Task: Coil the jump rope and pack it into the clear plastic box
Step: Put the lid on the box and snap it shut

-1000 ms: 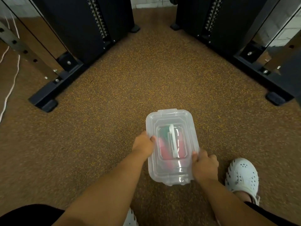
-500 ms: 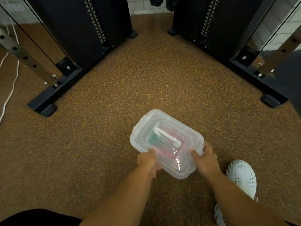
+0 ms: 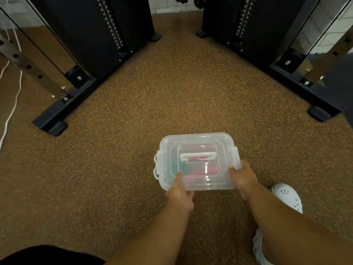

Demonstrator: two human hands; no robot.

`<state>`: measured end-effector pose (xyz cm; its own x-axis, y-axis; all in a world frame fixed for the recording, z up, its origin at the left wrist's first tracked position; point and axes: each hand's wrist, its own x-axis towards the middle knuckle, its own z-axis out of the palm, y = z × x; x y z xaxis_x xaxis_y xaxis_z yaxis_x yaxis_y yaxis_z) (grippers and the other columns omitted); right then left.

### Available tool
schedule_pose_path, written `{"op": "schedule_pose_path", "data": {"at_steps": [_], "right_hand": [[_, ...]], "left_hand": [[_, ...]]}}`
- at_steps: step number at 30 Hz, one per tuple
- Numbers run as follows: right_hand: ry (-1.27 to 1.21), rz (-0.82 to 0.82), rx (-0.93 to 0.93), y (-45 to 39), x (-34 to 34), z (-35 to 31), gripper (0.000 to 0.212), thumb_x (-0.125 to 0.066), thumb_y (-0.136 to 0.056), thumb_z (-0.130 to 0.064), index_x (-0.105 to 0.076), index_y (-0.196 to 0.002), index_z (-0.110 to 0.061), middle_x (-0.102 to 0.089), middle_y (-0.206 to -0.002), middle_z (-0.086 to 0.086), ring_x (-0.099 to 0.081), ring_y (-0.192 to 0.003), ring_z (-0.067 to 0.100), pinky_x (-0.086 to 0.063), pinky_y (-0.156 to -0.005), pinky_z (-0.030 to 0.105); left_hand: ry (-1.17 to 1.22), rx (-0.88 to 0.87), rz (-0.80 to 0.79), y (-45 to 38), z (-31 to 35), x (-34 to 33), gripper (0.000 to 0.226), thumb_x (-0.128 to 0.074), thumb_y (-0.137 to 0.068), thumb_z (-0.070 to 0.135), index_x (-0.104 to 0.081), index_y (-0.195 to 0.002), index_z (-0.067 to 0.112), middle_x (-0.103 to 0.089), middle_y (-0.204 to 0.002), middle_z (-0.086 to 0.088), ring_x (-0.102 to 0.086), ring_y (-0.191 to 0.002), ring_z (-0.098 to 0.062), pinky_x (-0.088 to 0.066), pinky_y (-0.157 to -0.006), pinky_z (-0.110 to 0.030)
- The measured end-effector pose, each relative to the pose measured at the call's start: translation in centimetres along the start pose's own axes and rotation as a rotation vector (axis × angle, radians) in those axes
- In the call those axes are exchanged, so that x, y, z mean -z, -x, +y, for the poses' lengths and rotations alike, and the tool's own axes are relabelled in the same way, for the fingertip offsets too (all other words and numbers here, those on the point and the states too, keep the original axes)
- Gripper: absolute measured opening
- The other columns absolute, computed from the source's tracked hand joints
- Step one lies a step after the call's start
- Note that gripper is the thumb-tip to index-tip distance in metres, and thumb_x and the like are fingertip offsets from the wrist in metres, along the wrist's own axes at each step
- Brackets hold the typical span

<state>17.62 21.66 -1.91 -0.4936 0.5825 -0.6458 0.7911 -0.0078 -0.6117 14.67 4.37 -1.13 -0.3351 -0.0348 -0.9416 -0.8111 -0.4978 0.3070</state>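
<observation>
The clear plastic box [image 3: 196, 142] sits crosswise in front of me with its lid on and a white handle lying flat on top. Through the lid the jump rope [image 3: 193, 168] shows as blurred red and green shapes inside. My left hand [image 3: 179, 190] grips the box's near left corner, thumb on the lid. At the near right corner my right hand [image 3: 242, 176] holds the box too. Whether the box rests on the floor or is lifted off it I cannot tell.
Speckled brown rubber floor [image 3: 133, 150] all around. Black gym machine frames stand at the back left [image 3: 63, 109] and back right [image 3: 305, 88]. A white cord [image 3: 11, 111] trails along the far left. My white perforated shoes [image 3: 288, 196] are at the lower right.
The box has been turned about a quarter turn, from lengthwise to crosswise. Both hands shifted along its edges to the near corners.
</observation>
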Motion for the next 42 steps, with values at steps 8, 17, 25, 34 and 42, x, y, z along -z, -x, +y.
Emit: {"op": "schedule_pose_path", "data": {"at_steps": [8,17,25,34,42], "right_hand": [[-0.468,-0.252,-0.318,-1.3,1.1,0.4,0.038,-0.060,-0.089,-0.004,-0.046,-0.124,-0.013,-0.063,-0.109,0.016,-0.064,-0.088,0.033,-0.054,-0.064,0.045],[-0.354,-0.065,-0.118,-0.5,1.1,1.2,0.068,-0.078,-0.074,-0.007,-0.048,-0.134,-0.016,-0.063,-0.120,0.007,-0.061,-0.101,0.024,-0.049,-0.094,0.045],[-0.144,0.032,0.008,0.4,0.5,1.5,0.051,-0.073,-0.079,-0.028,-0.054,-0.126,-0.020,-0.060,-0.117,0.005,-0.058,-0.105,0.027,-0.051,-0.093,0.049],[-0.039,0.083,0.049,1.2,0.5,1.2,0.055,-0.067,-0.084,-0.030,-0.050,-0.135,-0.017,-0.058,-0.129,0.012,-0.054,-0.117,0.031,-0.043,-0.103,0.045],[0.171,0.114,0.083,1.6,0.3,1.0,0.056,-0.054,-0.093,-0.034,-0.038,-0.144,-0.018,-0.051,-0.138,0.019,-0.046,-0.128,0.036,-0.036,-0.107,0.041]], "left_hand": [[-0.321,-0.155,0.031,-5.0,5.6,2.9,0.092,-0.085,-0.048,0.032,-0.052,-0.132,0.015,-0.068,-0.112,-0.018,-0.072,-0.089,-0.036,-0.059,-0.074,-0.050],[-0.495,-0.545,0.119,-3.3,4.3,2.8,0.038,-0.076,-0.080,0.020,-0.062,-0.115,0.019,-0.069,-0.108,-0.008,-0.067,-0.097,-0.029,-0.056,-0.089,-0.048],[-0.472,-0.553,0.100,-3.5,4.1,2.9,0.042,-0.077,-0.079,0.019,-0.063,-0.118,0.018,-0.069,-0.108,-0.007,-0.067,-0.099,-0.029,-0.055,-0.090,-0.048],[-0.473,-0.547,0.101,-3.5,4.1,2.9,0.045,-0.077,-0.080,0.019,-0.061,-0.122,0.018,-0.069,-0.110,-0.008,-0.067,-0.099,-0.029,-0.055,-0.090,-0.048],[-0.468,-0.561,0.099,-3.8,3.9,3.0,0.041,-0.077,-0.080,0.018,-0.059,-0.116,0.024,-0.068,-0.109,-0.006,-0.066,-0.100,-0.029,-0.054,-0.091,-0.048]]}}
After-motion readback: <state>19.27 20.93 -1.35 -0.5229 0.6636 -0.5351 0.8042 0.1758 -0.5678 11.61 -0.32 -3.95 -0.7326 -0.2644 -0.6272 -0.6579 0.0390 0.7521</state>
